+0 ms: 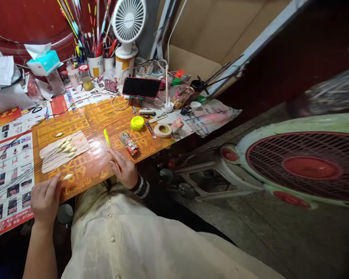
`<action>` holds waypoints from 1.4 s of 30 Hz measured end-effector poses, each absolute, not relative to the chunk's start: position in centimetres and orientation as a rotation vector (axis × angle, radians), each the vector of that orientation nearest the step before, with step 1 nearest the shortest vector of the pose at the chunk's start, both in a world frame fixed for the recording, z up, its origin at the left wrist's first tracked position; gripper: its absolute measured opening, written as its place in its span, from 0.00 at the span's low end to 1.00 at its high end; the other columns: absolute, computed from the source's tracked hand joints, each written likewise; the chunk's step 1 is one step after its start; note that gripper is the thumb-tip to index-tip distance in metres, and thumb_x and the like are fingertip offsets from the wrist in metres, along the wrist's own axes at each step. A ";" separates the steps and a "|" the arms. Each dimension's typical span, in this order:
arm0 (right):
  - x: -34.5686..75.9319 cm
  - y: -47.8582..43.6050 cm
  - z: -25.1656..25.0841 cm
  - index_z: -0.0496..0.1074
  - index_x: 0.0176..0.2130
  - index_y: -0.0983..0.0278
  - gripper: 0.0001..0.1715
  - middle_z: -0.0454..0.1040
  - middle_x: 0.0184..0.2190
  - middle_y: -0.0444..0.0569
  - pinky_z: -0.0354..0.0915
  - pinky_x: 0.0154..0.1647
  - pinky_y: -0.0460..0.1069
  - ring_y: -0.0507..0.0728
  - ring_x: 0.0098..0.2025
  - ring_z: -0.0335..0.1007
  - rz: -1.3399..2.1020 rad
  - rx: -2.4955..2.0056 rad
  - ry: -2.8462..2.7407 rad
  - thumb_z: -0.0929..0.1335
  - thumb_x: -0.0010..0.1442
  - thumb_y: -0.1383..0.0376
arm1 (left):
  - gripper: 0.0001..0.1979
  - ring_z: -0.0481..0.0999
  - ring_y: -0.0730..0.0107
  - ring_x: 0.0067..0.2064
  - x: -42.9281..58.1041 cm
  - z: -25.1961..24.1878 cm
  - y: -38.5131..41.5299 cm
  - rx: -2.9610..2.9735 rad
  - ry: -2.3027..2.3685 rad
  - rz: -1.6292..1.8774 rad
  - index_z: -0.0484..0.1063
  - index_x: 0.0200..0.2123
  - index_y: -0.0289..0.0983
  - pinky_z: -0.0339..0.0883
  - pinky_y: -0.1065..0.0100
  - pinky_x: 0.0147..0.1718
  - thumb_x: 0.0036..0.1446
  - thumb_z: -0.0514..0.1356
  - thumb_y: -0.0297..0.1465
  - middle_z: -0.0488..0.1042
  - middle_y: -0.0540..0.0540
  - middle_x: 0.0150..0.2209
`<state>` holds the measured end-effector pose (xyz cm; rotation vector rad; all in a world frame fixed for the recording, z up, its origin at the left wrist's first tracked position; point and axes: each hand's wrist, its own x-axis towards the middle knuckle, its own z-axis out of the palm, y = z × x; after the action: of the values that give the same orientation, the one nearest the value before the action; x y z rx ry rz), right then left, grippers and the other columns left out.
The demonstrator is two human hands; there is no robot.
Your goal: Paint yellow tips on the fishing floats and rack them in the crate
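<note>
My left hand [45, 199] rests at the table's near edge, fingers pinched on a small white float body [68, 176] on a thin wire. My right hand [122, 167] is closed round a yellow-green stick [107, 138] that points away from me. Several more white float bodies [66, 147] on thin wires lie on a piece of brown paper [81, 141] between the hands, on the orange printed sheet [95, 124] covering the table.
A yellow lid [137, 123], tape roll [163, 130], black phone [141, 87], small white fan [129, 23], cups of brushes and rods [95, 64] and a tissue box [44, 62] crowd the table's far side. A large floor fan [308, 166] stands to the right.
</note>
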<state>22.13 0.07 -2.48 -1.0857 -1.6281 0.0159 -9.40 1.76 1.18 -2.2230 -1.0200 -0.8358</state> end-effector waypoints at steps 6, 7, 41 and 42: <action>22.2 0.6 -2.5 0.53 0.70 0.60 0.33 0.70 0.61 0.55 0.69 0.65 0.55 0.57 0.64 0.68 0.051 -1.077 -1.610 0.61 0.70 0.67 | 0.23 0.78 0.62 0.39 -10.1 0.9 1.7 -2.229 -1.011 -0.892 0.73 0.57 0.40 0.67 0.63 0.43 0.59 0.66 0.25 0.81 0.42 0.39; 22.2 0.7 -2.5 0.53 0.70 0.60 0.33 0.71 0.61 0.55 0.69 0.65 0.55 0.57 0.64 0.68 0.057 -1.086 -1.613 0.61 0.70 0.67 | 0.22 0.78 0.62 0.39 -10.1 0.8 1.7 -2.227 -1.016 -0.897 0.74 0.57 0.40 0.67 0.63 0.43 0.59 0.66 0.25 0.81 0.42 0.39; 38.9 0.9 3.6 0.76 0.37 0.63 0.17 0.76 0.29 0.46 0.71 0.33 0.47 0.52 0.31 0.74 -0.085 -1.326 -1.163 0.63 0.68 0.56 | 0.19 0.80 0.61 0.38 -10.4 0.1 1.6 -2.221 -1.101 -0.903 0.76 0.54 0.42 0.67 0.62 0.41 0.59 0.67 0.28 0.82 0.44 0.38; 39.0 1.1 3.6 0.76 0.37 0.63 0.17 0.76 0.29 0.46 0.71 0.33 0.47 0.52 0.30 0.74 -0.081 -1.324 -1.165 0.63 0.68 0.56 | 0.20 0.80 0.60 0.38 -10.3 0.2 1.6 -2.216 -1.094 -0.900 0.75 0.55 0.42 0.67 0.62 0.41 0.59 0.67 0.28 0.82 0.43 0.39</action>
<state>39.00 1.05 3.60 -1.3243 -1.1650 -0.0806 -10.27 1.55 0.18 -2.2157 -1.0936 -0.8997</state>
